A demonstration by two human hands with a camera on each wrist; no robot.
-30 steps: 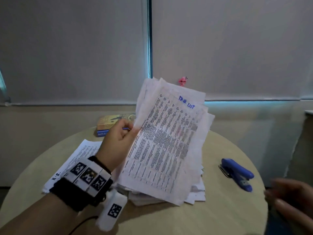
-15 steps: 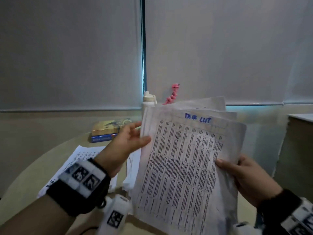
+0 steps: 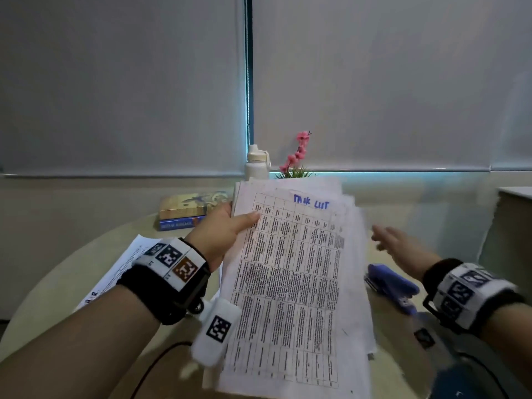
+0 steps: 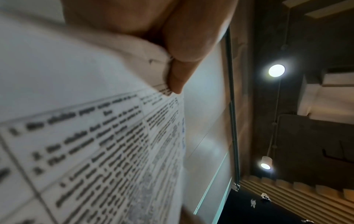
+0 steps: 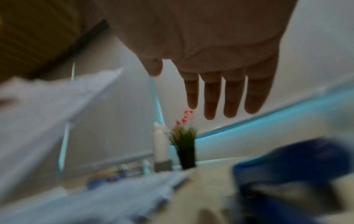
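Head view: your left hand [image 3: 221, 231] lifts the sheaf of papers [image 3: 293, 272] above the middle of the table [image 3: 72, 283]. Its thumb [image 3: 244, 220] pinches the top-left corner so the sheets hang fanned and readable. Your right hand [image 3: 403, 249] is free, fingers straight, just above the blue stapler [image 3: 391, 286] near the table's right edge (likely the next tool). Left wrist view: the thumb clamps the paper edge against the fingers behind. Right wrist view: your fingers [image 5: 210, 97] are extended side by side and hold nothing; the stapler shows blurred below.
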